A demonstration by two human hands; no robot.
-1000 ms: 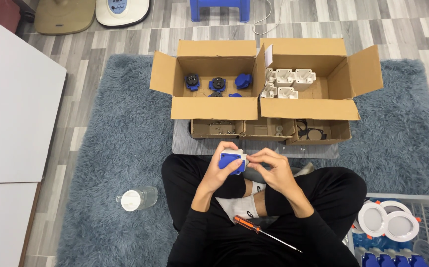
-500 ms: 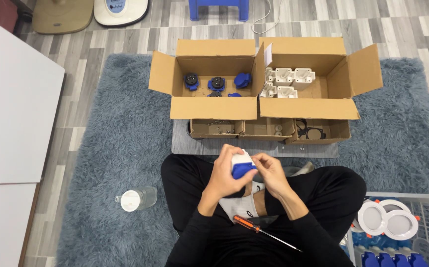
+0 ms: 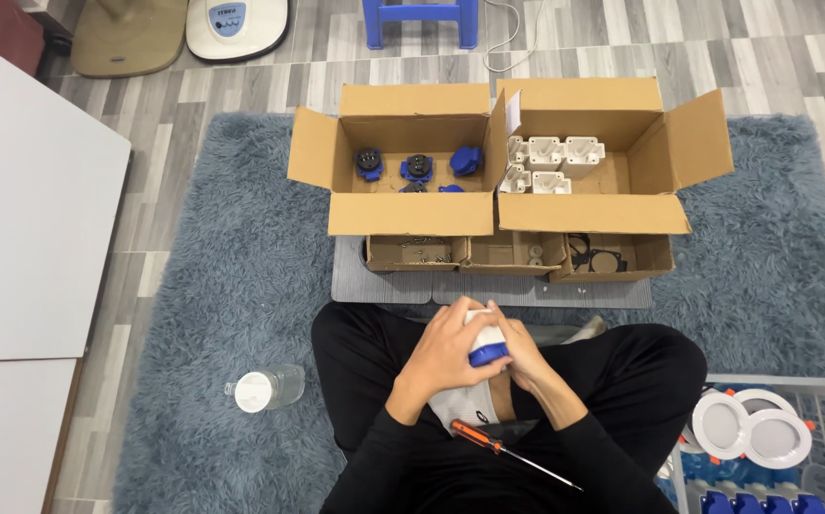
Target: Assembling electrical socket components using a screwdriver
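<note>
Hands clasped: left hand [image 3: 446, 345] and right hand [image 3: 525, 354] both grip white-and-blue part [image 3: 488, 345] (apparently a socket); orange-handled screwdriver [image 3: 510, 453] at 6 o'clock.

Boxes [image 3: 412, 157] and bottle [image 3: 270, 387] on rug [image 3: 213, 286]

The floor [image 3: 194, 105] is laid in grey wood-look planks of mixed tones. A shaggy blue-grey rug [image 3: 222, 286] covers its middle. A white table [image 3: 22, 219] fills the left edge. At the top edge stand a blue stool [image 3: 420, 13], a white appliance [image 3: 237, 24] and a tan base [image 3: 127, 38]. Light is even and soft.
</note>
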